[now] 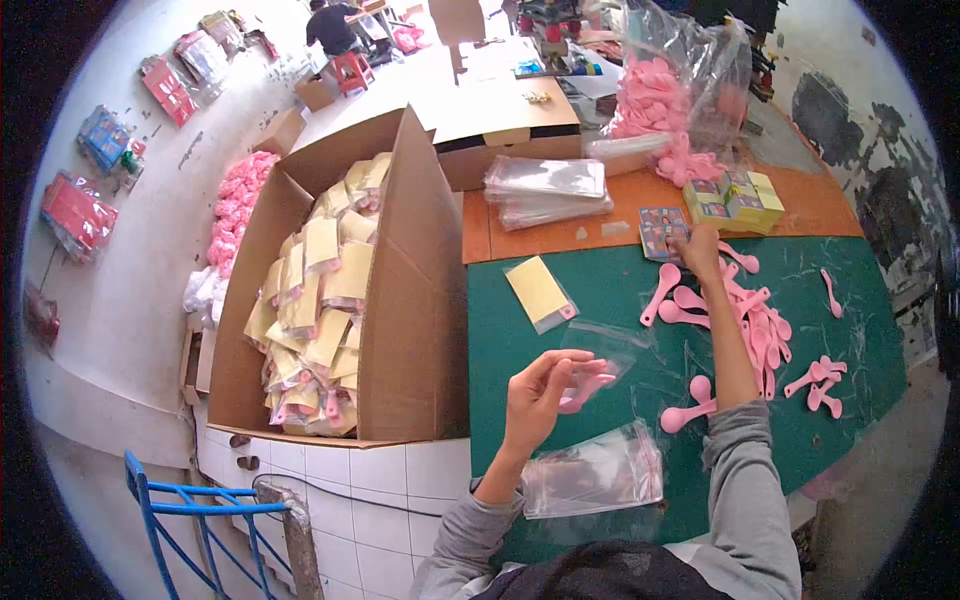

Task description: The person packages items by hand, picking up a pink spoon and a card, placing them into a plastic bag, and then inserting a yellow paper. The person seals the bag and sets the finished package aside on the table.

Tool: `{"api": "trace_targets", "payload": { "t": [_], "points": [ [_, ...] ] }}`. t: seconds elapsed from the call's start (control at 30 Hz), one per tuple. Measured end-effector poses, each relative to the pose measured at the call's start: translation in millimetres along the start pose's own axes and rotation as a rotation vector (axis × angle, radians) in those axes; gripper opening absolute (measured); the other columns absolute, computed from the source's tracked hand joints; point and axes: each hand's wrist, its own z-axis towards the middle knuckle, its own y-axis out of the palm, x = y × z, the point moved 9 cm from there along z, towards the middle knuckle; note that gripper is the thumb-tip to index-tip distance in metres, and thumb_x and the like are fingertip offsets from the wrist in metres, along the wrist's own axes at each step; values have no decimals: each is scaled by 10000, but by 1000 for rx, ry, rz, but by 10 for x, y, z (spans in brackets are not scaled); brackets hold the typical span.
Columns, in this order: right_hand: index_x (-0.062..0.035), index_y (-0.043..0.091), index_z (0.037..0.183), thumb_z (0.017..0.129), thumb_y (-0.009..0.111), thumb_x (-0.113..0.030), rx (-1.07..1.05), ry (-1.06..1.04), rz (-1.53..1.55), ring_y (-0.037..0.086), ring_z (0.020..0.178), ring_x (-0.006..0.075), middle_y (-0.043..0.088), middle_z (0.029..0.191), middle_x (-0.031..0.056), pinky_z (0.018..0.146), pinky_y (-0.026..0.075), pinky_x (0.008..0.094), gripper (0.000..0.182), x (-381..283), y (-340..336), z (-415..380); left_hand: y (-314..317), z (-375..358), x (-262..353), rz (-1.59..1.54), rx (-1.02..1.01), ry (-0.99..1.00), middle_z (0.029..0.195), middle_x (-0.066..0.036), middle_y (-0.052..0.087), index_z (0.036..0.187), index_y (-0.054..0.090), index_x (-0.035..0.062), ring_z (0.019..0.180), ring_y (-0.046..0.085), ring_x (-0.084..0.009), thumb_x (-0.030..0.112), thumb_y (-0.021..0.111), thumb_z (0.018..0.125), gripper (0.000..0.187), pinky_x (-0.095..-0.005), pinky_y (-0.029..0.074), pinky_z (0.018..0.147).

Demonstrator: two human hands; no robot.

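My left hand (540,395) pinches a clear plastic bag (622,345), with a pink spoon (590,393) at the fingers, seemingly inside the bag. Farther forward, my right hand (702,250) has its fingers closed on the edge of a colourful printed card (658,228). Beside that hand stand stacks of cards (740,203) with yellowish backs. Under my right forearm lies a heap of pink spoons (765,330). A packed bag (540,292) with a yellow card rests left of centre on the green table. Close to my body is a pile of clear bags (600,475).
A tall cardboard box (415,290) full of packed bags stands left of the green tabletop (640,300). Stacked clear sleeves (548,188) and a large bag of pink spoons (655,95) sit at the back. A blue metal frame (200,508) is lower left. Another person (332,28) sits far off.
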Motion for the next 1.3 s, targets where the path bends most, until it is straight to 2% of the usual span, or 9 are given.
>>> {"api": "trace_targets", "payload": {
  "t": [0.17, 0.27, 0.33, 0.4, 0.47, 0.57, 0.7, 0.9, 1.3],
  "points": [
    [26, 585, 803, 666, 682, -158, 211, 97, 252, 570, 710, 422, 599, 750, 230, 646, 440, 467, 250, 143, -278, -143, -70, 24, -41, -11, 44, -57, 956, -144, 659, 1045, 571, -56, 852, 643, -164, 161, 443, 959, 266, -258, 519, 751],
    [10, 569, 888, 748, 627, -99, 331, -156, 54, 589, 682, 361, 614, 754, 178, 631, 451, 432, 186, -285, -739, -324, -52, 31, -61, -23, 26, -94, 947, -144, 660, 1035, 574, -60, 850, 644, -164, 154, 441, 958, 263, -260, 519, 760],
    [-16, 557, 916, 811, 602, -116, 39, 147, 554, 588, 618, 269, 616, 752, 129, 560, 455, 372, 152, -493, -944, -450, -59, 49, -86, -7, 18, -117, 940, -143, 662, 1027, 578, -60, 846, 644, -163, 149, 442, 957, 260, -256, 518, 761],
    [-24, 554, 933, 837, 603, -125, 74, -219, 721, 571, 578, 166, 615, 746, 85, 490, 442, 301, 147, -915, -1216, -681, -58, 59, -155, 29, 5, -153, 932, -142, 663, 1019, 584, -60, 840, 644, -162, 145, 446, 954, 256, -254, 518, 761],
    [-30, 565, 924, 837, 606, -106, -298, 24, 930, 573, 591, 119, 613, 746, 53, 474, 445, 247, 123, -1357, -1484, -1008, -40, 74, -186, 25, 6, -148, 914, -130, 665, 1014, 594, -53, 825, 638, -144, 143, 456, 949, 248, -241, 512, 742],
    [-30, 579, 904, 832, 609, -75, -392, -15, 848, 578, 644, 88, 617, 767, 25, 502, 458, 229, 90, -1634, -1701, -1224, -22, 62, -190, 92, -8, -132, 882, -107, 666, 1010, 605, -42, 799, 626, -116, 141, 470, 942, 238, -224, 503, 705],
    [-17, 597, 878, 811, 615, -43, -234, -415, 599, 606, 658, 130, 636, 786, 62, 567, 478, 251, 74, -1883, -1970, -1267, 12, 37, -274, 230, -96, -196, 844, -83, 664, 1007, 613, -33, 770, 610, -87, 138, 476, 938, 230, -211, 488, 657],
    [-26, 616, 869, 785, 623, -29, -122, -394, 609, 629, 687, 177, 640, 794, 79, 596, 486, 284, 85, -1895, -2033, -1288, 60, 28, -262, 121, -135, -236, 861, -105, 670, 1003, 618, -32, 801, 636, -121, 150, 490, 935, 233, -228, 513, 694],
    [-24, 631, 847, 763, 619, 7, -257, -424, 579, 631, 703, 198, 647, 780, 96, 618, 498, 297, 90, -1913, -1949, -1314, 30, 14, -244, 149, -113, -273, 878, -108, 673, 1021, 619, -38, 838, 640, -132, 160, 505, 930, 246, -240, 525, 718]
  ]
}}
